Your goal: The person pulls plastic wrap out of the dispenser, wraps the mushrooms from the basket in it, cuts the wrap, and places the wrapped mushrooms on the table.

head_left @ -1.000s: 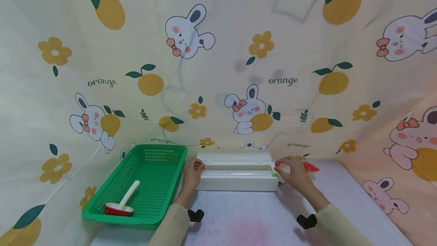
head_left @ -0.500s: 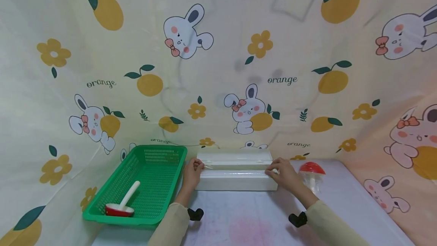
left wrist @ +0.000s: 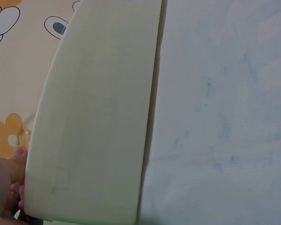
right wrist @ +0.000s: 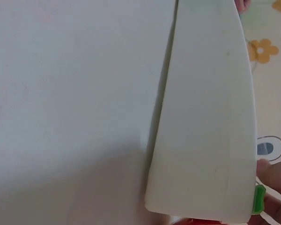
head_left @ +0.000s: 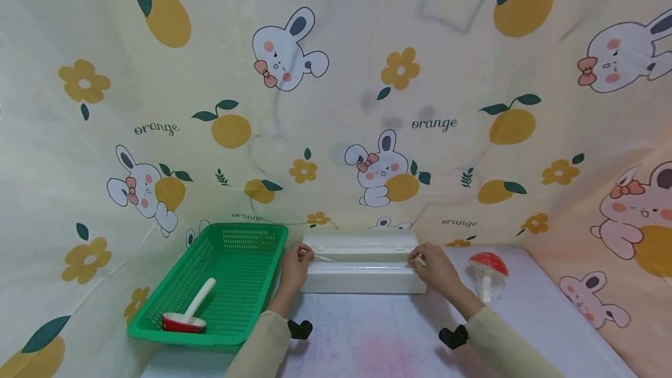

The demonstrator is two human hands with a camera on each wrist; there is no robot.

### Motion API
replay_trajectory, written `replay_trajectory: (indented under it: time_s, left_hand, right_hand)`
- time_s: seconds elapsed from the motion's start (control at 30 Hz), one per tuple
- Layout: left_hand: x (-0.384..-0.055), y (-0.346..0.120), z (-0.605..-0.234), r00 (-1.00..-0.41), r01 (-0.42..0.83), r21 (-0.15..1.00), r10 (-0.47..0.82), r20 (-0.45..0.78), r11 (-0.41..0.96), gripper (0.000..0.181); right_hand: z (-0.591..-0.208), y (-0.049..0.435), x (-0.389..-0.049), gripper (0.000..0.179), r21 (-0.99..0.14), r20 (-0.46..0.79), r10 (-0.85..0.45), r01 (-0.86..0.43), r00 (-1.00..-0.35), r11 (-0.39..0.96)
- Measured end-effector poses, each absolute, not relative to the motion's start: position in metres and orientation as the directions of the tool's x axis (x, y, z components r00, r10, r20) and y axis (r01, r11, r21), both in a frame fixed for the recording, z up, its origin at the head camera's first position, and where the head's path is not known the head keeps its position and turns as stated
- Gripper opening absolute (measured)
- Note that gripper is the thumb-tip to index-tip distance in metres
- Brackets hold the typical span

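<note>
In the head view a long white cling film dispenser (head_left: 363, 282) lies on the table with its lid (head_left: 361, 240) raised at the back. My left hand (head_left: 296, 267) pinches the clear cling film (head_left: 326, 259) at the dispenser's left end. At the other end, my right hand (head_left: 434, 270) has thumb and fingers together on the film's edge, behind the front wall. The left wrist view has a bit of crinkled film beside the thumb (left wrist: 18, 157). A green slider (right wrist: 258, 199) sits by the right fingers (right wrist: 274, 176) in the right wrist view.
Left of the dispenser stands a green basket (head_left: 262, 284) holding a red-and-white toy mushroom (head_left: 184, 321), cap down. Another red-capped mushroom (head_left: 488, 264), wrapped in clear film, stands tilted beyond my right forearm. A patterned cloth (head_left: 325, 109) hangs close behind the table.
My right hand has moved left from the green slider at the dispenser's end onto the film's edge. The wrapped mushroom has shifted right and tilted. My left hand has stayed in place.
</note>
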State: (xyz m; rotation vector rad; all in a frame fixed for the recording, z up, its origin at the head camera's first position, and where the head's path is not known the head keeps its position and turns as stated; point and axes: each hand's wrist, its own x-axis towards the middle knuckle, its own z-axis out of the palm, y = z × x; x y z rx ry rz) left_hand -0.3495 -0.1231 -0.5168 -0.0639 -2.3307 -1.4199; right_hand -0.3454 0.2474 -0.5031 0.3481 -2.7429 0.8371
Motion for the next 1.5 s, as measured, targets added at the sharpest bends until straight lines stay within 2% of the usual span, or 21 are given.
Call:
replay_trajectory:
  time_s: [0.37, 0.7, 1.03, 1.5]
  left_hand:
    - [-0.352, -0.121, -0.508, -0.895, 0.195, 0.833, -0.254, 0.367, 0.518, 0.009]
    - [-0.352, -0.121, -0.496, -0.901, 0.157, 0.862, -0.288, 0.325, 0.482, 0.012]
    - [-0.349, -0.118, -0.479, -0.911, 0.138, 0.860, -0.278, 0.305, 0.491, 0.012]
    - [-0.352, -0.122, -0.464, -0.920, 0.149, 0.874, -0.259, 0.294, 0.462, 0.017]
  right_hand:
    - [-0.493, 0.244, -0.351, 0.007, -0.607, 0.259, -0.106, -0.247, -0.960, 0.755]
    - [-0.485, 0.245, -0.353, 0.012, -0.641, 0.258, -0.081, -0.233, -0.963, 0.732]
    - [-0.473, 0.244, -0.351, 0.012, -0.709, 0.241, -0.028, -0.195, -0.970, 0.678]
    - [-0.459, 0.245, -0.354, 0.012, -0.704, 0.282, -0.042, -0.237, -0.959, 0.669]
